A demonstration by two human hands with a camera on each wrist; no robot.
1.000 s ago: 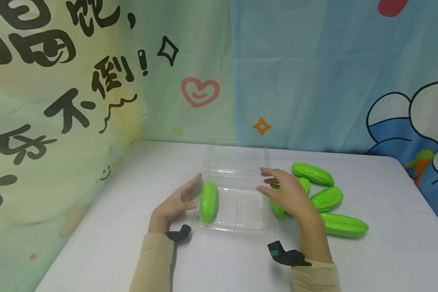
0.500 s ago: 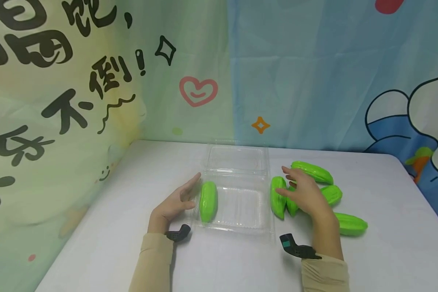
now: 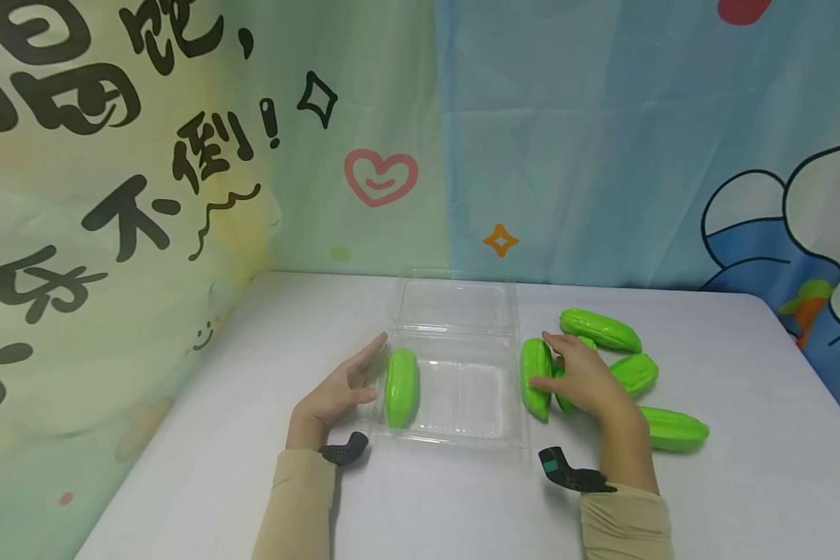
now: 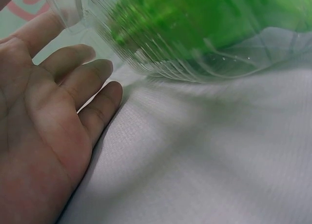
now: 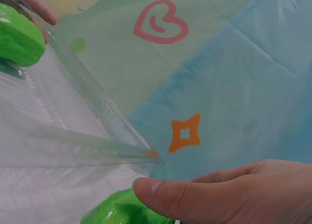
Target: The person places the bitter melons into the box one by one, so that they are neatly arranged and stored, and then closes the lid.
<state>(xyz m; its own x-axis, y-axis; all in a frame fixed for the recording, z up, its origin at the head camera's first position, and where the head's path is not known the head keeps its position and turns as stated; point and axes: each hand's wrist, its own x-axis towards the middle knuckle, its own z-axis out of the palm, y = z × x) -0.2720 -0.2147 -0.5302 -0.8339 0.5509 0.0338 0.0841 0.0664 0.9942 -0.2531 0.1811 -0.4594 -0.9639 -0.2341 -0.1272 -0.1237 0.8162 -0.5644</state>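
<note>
Lying near one boxed vegetable (image 3: 402,389) are five others (image 3: 633,375).

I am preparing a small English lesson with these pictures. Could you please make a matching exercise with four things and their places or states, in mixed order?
1. Left hand
2. Right hand
3. Clear container
4. Orange star

A. Open, with one green vegetable inside
B. On the backdrop
C. Over the loose green vegetables
D. At the container's left side

Right pairs: 1-D, 2-C, 3-A, 4-B
</note>
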